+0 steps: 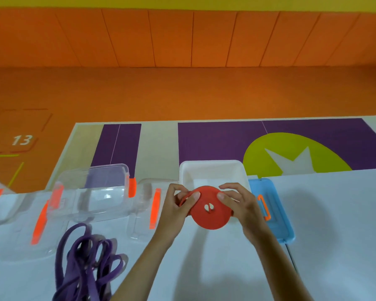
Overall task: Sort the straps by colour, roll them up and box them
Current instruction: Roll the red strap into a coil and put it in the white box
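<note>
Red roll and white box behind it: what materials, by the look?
Red roll: seemingly flat fabric or elastic strap, matte, no glare, wound into a disc; weave too blurred to tell. White box: likely moulded plastic, smooth, rounded rim and corners.

Bright even light, soft shadows, wide-angle edge distortion.

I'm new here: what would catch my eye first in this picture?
The bright red rolled strap at the centre, pinched between the left hand and the right hand, in front of an open white box. Then the loose tangle of purple straps at lower left on the white table, near clear boxes with orange latches. A blue lid lies right of the white box.
</note>
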